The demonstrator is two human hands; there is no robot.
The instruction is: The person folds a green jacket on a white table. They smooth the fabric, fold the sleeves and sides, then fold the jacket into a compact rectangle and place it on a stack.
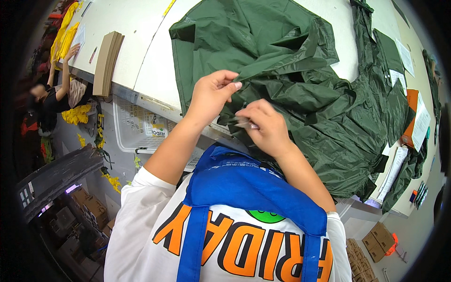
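A large sheet of thin, shiny dark green fabric [244, 40] lies spread and crumpled in front of me, part of it over the table's near edge. My left hand [213, 94] is closed, with thumb and fingertips pinching a folded edge of this fabric. Just to the right and nearer to me, my right hand [268, 126] is closed too, its fingertips beside the hanging edge of the fabric. Something small and greyish shows at those fingertips, but motion blur hides what it is.
A white table [155, 70] carries a brown cardboard stack [107, 63] at left. Below its edge stands a white plastic basket [131, 127]. More green fabric, papers and an orange box [412, 105] lie at right. A co-worker [63, 91] handles yellow fabric [66, 40] at far left.
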